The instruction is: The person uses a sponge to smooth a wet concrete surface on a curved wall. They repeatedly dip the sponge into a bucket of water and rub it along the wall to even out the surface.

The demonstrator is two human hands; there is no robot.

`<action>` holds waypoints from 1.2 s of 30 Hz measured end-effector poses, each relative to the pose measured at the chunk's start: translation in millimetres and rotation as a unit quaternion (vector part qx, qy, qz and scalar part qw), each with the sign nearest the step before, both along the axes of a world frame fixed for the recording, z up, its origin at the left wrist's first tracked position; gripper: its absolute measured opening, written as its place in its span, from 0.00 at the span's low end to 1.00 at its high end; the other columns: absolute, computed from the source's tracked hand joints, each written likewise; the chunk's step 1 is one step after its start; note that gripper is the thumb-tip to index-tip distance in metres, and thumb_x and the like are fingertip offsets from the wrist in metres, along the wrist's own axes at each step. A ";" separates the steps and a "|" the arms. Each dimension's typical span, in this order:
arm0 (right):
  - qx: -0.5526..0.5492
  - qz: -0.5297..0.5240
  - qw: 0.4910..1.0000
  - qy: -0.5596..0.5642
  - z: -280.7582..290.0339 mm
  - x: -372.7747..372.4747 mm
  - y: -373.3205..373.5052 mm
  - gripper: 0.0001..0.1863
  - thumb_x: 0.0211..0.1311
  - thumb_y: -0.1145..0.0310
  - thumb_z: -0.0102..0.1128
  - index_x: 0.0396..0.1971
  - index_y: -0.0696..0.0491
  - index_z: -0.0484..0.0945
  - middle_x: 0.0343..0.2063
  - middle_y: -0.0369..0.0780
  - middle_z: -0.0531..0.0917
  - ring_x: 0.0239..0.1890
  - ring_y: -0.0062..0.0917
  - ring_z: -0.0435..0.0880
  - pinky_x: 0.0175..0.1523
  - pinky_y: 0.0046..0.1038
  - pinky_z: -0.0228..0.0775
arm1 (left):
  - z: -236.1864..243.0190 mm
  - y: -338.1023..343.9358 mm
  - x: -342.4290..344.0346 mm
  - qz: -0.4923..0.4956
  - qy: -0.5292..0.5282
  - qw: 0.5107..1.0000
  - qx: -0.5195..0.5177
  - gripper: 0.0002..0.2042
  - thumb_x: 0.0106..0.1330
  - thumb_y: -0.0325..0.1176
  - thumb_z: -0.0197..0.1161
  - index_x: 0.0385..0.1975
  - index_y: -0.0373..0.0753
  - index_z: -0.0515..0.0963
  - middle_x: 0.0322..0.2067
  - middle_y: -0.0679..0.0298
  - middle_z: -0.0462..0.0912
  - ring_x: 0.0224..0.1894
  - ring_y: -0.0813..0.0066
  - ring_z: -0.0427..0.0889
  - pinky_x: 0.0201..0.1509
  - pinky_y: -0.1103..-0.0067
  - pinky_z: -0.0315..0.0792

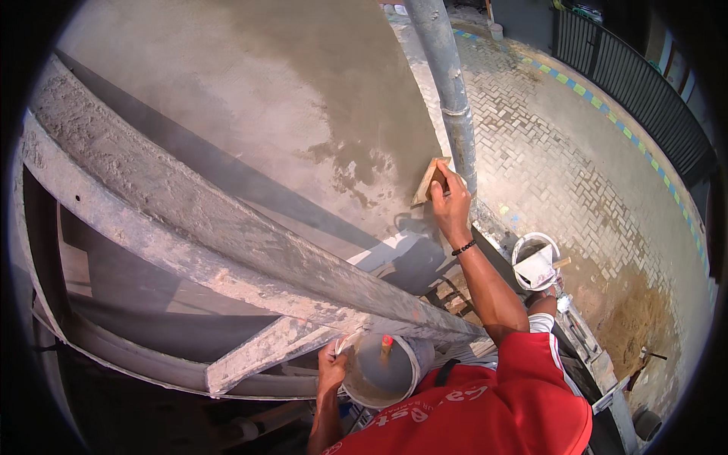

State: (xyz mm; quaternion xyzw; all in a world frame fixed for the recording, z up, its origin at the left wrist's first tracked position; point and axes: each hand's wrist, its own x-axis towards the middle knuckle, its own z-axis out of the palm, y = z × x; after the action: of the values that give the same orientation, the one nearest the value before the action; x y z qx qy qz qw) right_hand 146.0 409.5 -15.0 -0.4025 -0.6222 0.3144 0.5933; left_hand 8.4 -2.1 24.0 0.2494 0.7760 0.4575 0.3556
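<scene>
You look steeply down from a single head-worn fisheye view, close over your red shirt (485,417) and forearms at the lower edge. The plastered wall (288,98) fills the upper left; the paved ground (561,167) lies far below on your right.

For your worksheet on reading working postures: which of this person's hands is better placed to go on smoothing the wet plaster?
The right hand: it presses the wooden float against the plastered wall. The left hand grips the rim of the grey bucket, low beside the scaffold beam.
</scene>
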 end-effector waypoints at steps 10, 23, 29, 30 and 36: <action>0.019 0.024 0.996 -0.086 -31.5 -8.6 -0.5 0.22 0.62 0.76 0.54 0.57 0.53 0.76 0.39 0.48 0.81 0.44 0.43 0.82 0.50 0.38 0.73 | 14.4 14.1 7.6 -0.016 -0.025 0.999 0.013 0.21 0.57 0.16 0.48 0.51 0.31 0.78 0.42 0.66 0.84 0.44 0.81 0.79 0.50 0.82 0.71; 0.209 0.007 0.967 -0.148 49.0 19.0 56.2 0.24 0.61 0.80 0.59 0.59 0.50 0.77 0.31 0.41 0.79 0.29 0.30 0.77 0.34 0.30 0.71 | -18.2 -22.7 -1.6 0.022 -0.007 0.994 -0.105 0.09 0.63 0.21 0.51 0.33 0.33 0.81 0.27 0.74 0.78 0.27 0.88 0.70 0.28 0.81 0.63; 0.060 0.057 0.977 -0.195 -53.2 38.8 23.5 0.23 0.58 0.80 0.58 0.55 0.51 0.78 0.33 0.46 0.80 0.37 0.43 0.81 0.44 0.40 0.74 | -16.8 -19.5 2.1 0.053 -0.005 0.995 -0.085 0.05 0.61 0.24 0.53 0.25 0.32 0.74 0.21 0.75 0.69 0.24 0.85 0.64 0.24 0.79 0.58; 0.078 0.047 0.984 -0.151 -31.0 36.1 28.7 0.23 0.57 0.80 0.58 0.55 0.51 0.79 0.33 0.46 0.80 0.36 0.42 0.81 0.42 0.39 0.74 | -20.1 -20.4 -1.1 0.052 0.001 0.996 -0.073 0.05 0.61 0.24 0.53 0.25 0.32 0.74 0.22 0.74 0.70 0.25 0.85 0.65 0.25 0.79 0.58; 0.216 0.041 0.958 -0.184 106.7 27.3 52.0 0.23 0.60 0.80 0.60 0.57 0.52 0.77 0.30 0.42 0.78 0.30 0.31 0.77 0.36 0.30 0.71 | -19.3 -22.8 1.4 0.036 -0.007 0.997 -0.064 0.10 0.62 0.21 0.51 0.39 0.31 0.80 0.33 0.70 0.80 0.33 0.82 0.74 0.36 0.80 0.68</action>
State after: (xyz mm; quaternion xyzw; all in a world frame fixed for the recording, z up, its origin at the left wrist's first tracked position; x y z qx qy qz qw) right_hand 173.4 461.5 91.7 -0.2898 -0.7900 0.1172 0.5275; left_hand 9.9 -24.9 4.7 0.1948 0.8098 0.4209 0.3594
